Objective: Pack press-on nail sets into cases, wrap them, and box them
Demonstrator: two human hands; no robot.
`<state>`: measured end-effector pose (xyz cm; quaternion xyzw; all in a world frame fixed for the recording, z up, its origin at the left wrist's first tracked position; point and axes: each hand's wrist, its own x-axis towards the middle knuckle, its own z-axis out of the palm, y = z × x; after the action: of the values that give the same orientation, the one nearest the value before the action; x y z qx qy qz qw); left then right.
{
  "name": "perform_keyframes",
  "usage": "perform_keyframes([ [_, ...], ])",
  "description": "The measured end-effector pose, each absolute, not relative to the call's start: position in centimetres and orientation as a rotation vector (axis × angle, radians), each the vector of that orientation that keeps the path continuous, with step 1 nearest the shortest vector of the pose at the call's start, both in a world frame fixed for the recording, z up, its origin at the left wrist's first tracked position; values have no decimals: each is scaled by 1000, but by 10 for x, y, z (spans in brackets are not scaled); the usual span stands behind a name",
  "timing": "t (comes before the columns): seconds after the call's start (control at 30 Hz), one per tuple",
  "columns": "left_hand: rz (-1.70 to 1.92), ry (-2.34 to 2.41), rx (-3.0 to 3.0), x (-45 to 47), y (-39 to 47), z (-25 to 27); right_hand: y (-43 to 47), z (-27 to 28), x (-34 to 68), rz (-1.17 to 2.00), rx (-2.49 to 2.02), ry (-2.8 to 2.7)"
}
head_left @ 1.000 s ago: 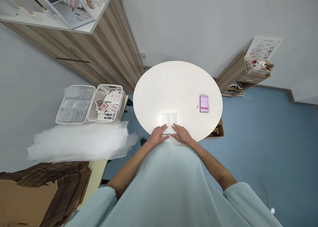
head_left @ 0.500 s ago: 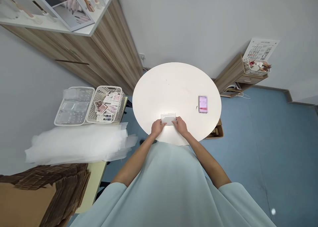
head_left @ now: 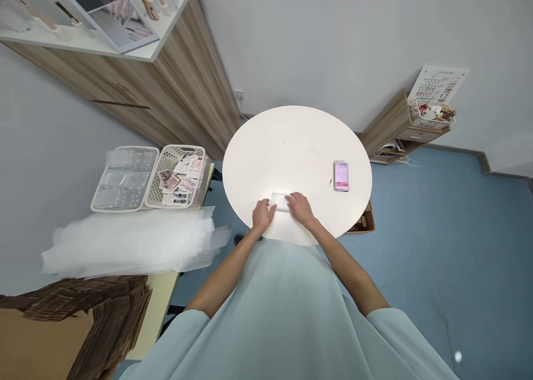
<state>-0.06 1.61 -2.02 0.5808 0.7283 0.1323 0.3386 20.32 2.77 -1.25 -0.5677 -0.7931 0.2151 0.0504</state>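
Note:
A small flat, whitish see-through plastic box (head_left: 280, 202) lies near the front edge of the round white table (head_left: 291, 141). My left hand (head_left: 262, 216) is closed at its left end, thumb along the near side. On the right end, my right hand (head_left: 301, 209) reaches its fingers over the top surface, covering that corner. What lies inside the box is too small to make out. To the right on the tabletop is a phone-like rectangle (head_left: 341, 176) with a blurred pink and purple face.
At left, a side table (head_left: 160, 297) bears a basket of clear plastic boxes (head_left: 125, 177), a basket of printed cards (head_left: 181, 177), white plastic sheets (head_left: 133, 241) and stacked brown cardboard (head_left: 104, 319). A wooden cabinet (head_left: 183, 86) stands behind. A cardboard box (head_left: 364, 222) sits under the table's right side.
My right hand's fingers have moved from the box's right edge onto its top. My left hand's fingers have shifted slightly, and the box now sits slightly tilted.

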Motion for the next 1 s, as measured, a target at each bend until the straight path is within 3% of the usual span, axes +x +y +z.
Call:
perform_keyframes([
  [0.3, 557, 1779, 1315, -21, -6, -22, 0, -3, 176, 896, -1714, -2445],
  [0.67, 532, 1946, 1223, -96, -40, -14, 4, 2, 84, 989, -1514, -2630],
  [1.0, 579, 1879, 1165, -89, -80, 17, -14, 12, 100, 1083, -1494, -2443],
])
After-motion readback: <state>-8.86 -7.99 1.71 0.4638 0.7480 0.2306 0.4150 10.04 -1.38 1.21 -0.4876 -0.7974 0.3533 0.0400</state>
